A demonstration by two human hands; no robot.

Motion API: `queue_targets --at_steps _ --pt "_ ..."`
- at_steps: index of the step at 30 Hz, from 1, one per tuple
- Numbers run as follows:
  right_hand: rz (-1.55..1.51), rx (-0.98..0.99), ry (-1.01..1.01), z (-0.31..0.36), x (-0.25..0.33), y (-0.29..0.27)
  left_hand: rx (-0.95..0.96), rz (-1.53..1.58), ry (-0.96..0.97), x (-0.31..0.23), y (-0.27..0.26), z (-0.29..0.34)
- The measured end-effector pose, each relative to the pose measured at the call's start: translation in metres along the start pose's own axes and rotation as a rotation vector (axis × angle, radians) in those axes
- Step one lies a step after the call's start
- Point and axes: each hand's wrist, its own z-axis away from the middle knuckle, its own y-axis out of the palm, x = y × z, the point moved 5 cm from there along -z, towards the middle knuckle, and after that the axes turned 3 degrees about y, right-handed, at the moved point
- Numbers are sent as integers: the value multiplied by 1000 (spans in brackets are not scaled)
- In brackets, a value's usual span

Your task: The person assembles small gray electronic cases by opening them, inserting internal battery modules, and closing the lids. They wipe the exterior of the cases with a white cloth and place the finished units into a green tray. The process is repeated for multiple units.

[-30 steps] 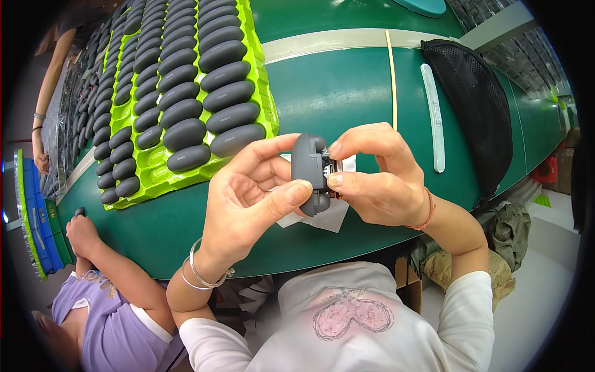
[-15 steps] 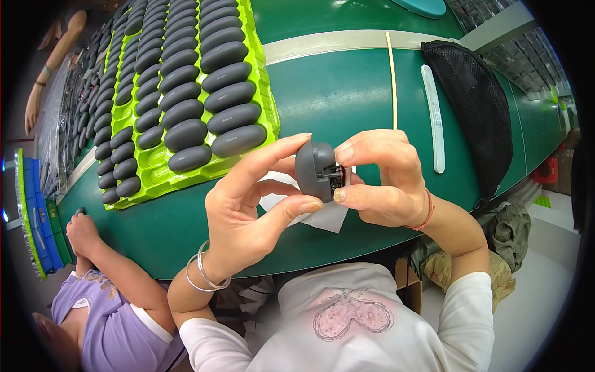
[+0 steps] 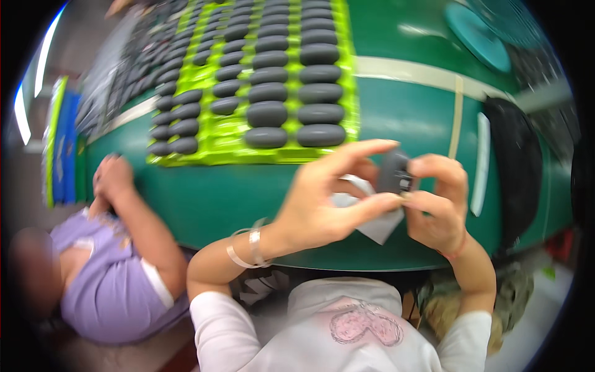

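Note:
A dark grey rounded plastic case (image 3: 389,170) is held up over the front of the table, blurred by motion. My left hand (image 3: 325,201) grips it from the left, thumb below and fingers above. On the case's right side, my right hand (image 3: 441,208) pinches with its thumb and fingertips, beside a small opening with pale marks. Whether a small part sits between those right fingertips, I cannot tell. Beneath the hands lies a sheet of white paper (image 3: 379,230), partly hidden. Behind and left is a bright green tray (image 3: 352,115) with rows of similar grey cases (image 3: 320,134).
A co-worker in a purple top (image 3: 121,285) sits at my left, hands (image 3: 114,177) at the table edge. To the right lie a thin wooden stick (image 3: 456,118), a pale flat strip (image 3: 480,164) and a black mesh pouch (image 3: 520,167). A teal round object (image 3: 477,37) is farther back.
The whole view has swung left, so tray, table and hands now appear farther right. Both hands still hold the case, which is now turned more edge-on.

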Motion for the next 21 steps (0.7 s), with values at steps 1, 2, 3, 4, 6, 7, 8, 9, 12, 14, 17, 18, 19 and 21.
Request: queue_targets --at_steps 1,2,3,4,6,7,8,9,12,14,17,18,19,21 --pt "9 -5 28 0 0 0 7 39 -3 2 0 -3" --pt "17 5 50 0 -1 1 18 50 -7 2 0 -4" --pt "23 21 80 0 0 2 42 71 -6 2 1 -5" --pt "11 25 78 1 0 3 87 77 -22 3 0 -5" --pt "-11 40 77 3 2 8 88 38 25 5 -3 -1" --pt "-18 46 81 5 3 9 95 13 61 4 -4 -1" --pt "-26 50 88 5 3 11 89 13 56 3 -5 0" --pt "-49 37 95 6 3 13 86 13 49 2 -7 1" --pt "-36 18 123 7 0 9 52 19 55 -4 -8 1" --pt "-66 -12 118 4 -4 3 42 3 120 -5 -2 -6" --pt "-190 32 150 -6 -4 2 29 14 100 -5 -3 -3" --pt "-246 44 161 -7 -5 3 36 50 99 -4 -3 -3" --pt "-314 55 167 -8 -7 4 34 57 84 -5 -3 -3" --pt "-306 68 128 -6 -10 -1 35 90 98 -4 1 -4"
